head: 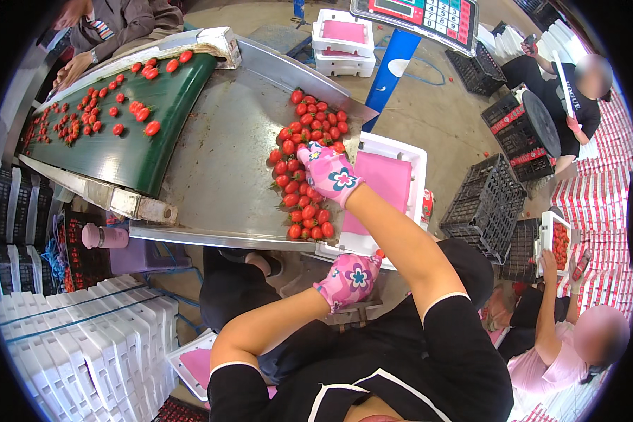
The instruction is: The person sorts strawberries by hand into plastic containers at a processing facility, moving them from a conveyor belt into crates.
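Observation:
My right hand (331, 175), in a pink flowered glove, reaches into a pile of red cherry tomatoes (307, 213) at the outer end of a metal chute (227, 153). Its fingertips are among the tomatoes, and whether they grip one is hidden. Lower down, my left hand (352, 280) wears a matching glove and is curled by the near edge of a white crate. A single cherry tomato (380, 253) shows at its fingertips. The white crate (421, 158), lined with a pink sheet (385, 182), stands beyond the chute's end, partly behind my right forearm.
A green conveyor belt (153, 153) carries scattered tomatoes beside a seated person (132, 26). A digital scale (416, 18) stands on a blue post (393, 68). Black crates (482, 205) and two people are at right. Stacked white crates (84, 337) and a pink flask (104, 236) are left.

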The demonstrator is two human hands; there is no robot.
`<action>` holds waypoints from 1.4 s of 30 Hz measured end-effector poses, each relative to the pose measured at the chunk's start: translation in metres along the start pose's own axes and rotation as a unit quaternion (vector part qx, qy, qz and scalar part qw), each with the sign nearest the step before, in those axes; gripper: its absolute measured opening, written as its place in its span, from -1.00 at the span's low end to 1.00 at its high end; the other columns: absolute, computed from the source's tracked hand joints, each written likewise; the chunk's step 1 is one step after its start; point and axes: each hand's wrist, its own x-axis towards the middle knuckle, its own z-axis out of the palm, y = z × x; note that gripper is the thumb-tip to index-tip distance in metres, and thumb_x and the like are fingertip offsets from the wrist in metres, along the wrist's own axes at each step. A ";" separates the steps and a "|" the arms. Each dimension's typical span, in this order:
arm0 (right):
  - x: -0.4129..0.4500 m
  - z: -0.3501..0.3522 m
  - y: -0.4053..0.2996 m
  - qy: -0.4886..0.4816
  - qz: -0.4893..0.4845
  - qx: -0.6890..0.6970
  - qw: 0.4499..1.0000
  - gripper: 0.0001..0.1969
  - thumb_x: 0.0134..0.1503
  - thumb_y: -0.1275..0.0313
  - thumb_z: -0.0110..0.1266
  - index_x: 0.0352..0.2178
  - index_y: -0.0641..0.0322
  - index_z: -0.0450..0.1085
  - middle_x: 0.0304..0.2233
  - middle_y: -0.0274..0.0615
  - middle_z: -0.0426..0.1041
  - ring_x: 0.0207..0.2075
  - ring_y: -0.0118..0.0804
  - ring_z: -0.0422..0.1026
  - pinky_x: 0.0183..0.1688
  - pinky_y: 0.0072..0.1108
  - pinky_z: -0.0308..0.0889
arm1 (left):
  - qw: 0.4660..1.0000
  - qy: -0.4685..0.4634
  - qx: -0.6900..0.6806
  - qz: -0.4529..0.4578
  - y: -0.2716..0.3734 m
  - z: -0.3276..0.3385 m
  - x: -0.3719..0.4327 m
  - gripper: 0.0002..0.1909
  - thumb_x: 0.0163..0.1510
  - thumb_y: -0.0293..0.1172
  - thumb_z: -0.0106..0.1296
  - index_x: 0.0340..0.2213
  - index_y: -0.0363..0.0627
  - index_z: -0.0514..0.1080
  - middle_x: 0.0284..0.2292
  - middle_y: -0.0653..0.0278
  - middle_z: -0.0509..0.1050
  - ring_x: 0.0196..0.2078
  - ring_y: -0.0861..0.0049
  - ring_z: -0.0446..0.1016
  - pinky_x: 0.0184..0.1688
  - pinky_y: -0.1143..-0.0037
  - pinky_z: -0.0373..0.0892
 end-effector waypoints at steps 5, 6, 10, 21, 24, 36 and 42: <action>-0.050 -0.045 -0.045 0.072 0.014 0.308 0.949 -0.70 0.08 0.35 0.09 -0.15 0.21 0.36 -0.19 -0.07 0.43 -0.20 -0.18 0.49 -0.20 -0.40 0.42 | 0.999 0.029 0.022 0.003 -0.003 0.003 -0.001 -0.74 0.02 -0.41 -0.06 -0.23 -0.26 0.40 -0.60 0.22 0.48 -0.60 0.35 0.50 -0.62 0.37 0.33; -0.073 -0.039 -0.061 0.022 -0.038 0.412 0.910 -0.71 0.05 0.43 0.03 -0.15 0.20 0.35 -0.26 -0.13 0.41 -0.26 -0.21 0.48 -0.26 -0.43 0.40 | 0.999 0.040 0.021 0.005 -0.003 0.005 -0.001 -0.74 0.02 -0.41 -0.06 -0.23 -0.26 0.41 -0.59 0.22 0.47 -0.60 0.35 0.50 -0.62 0.37 0.33; -0.090 -0.073 -0.158 -0.083 -0.409 0.076 0.906 -0.62 0.00 0.45 0.01 -0.09 0.22 0.29 -0.09 -0.16 0.38 -0.23 -0.25 0.47 -0.22 -0.43 0.42 | 0.998 0.055 0.031 0.017 -0.007 0.001 -0.010 -0.72 0.02 -0.40 -0.05 -0.22 -0.26 0.41 -0.59 0.23 0.47 -0.60 0.36 0.49 -0.62 0.37 0.32; -0.044 -0.007 -0.197 0.138 -0.456 0.135 0.869 -0.79 0.07 0.38 0.03 -0.27 0.24 0.39 -0.23 -0.07 0.43 -0.18 -0.06 0.46 -0.16 -0.31 0.40 | 0.997 0.059 0.035 0.026 -0.003 0.004 -0.016 -0.69 0.03 -0.38 -0.05 -0.18 -0.25 0.42 -0.58 0.28 0.47 -0.60 0.40 0.48 -0.62 0.38 0.30; -0.034 -0.025 -0.163 -0.083 -0.290 0.005 0.953 -0.70 -0.06 0.49 0.08 -0.21 0.15 0.43 -0.25 -0.12 0.46 -0.17 -0.10 0.45 -0.16 -0.38 0.38 | 0.996 0.075 0.043 0.019 -0.005 0.003 -0.019 -0.68 0.03 -0.37 -0.04 -0.17 -0.25 0.42 -0.58 0.29 0.47 -0.60 0.42 0.48 -0.62 0.39 0.29; -0.080 -0.006 -0.027 -0.050 -0.119 0.095 0.987 -0.73 0.09 0.36 0.16 -0.14 0.09 0.44 0.15 -0.10 0.25 0.15 0.00 0.25 0.18 -0.26 0.14 | 0.995 0.040 0.088 0.037 -0.009 0.044 0.001 -0.73 -0.05 -0.37 0.02 -0.28 -0.22 0.45 -0.60 0.32 0.44 -0.62 0.45 0.46 -0.64 0.41 0.27; -0.056 -0.050 0.018 -0.034 0.039 0.374 0.926 -0.67 0.17 0.31 0.12 -0.05 0.15 0.41 0.03 -0.05 0.37 0.06 -0.07 0.36 0.09 -0.37 0.29 | 0.992 0.088 0.088 0.015 -0.007 0.060 -0.003 -0.83 -0.02 -0.40 -0.02 -0.35 -0.17 0.43 -0.62 0.30 0.44 -0.60 0.43 0.49 -0.63 0.42 0.32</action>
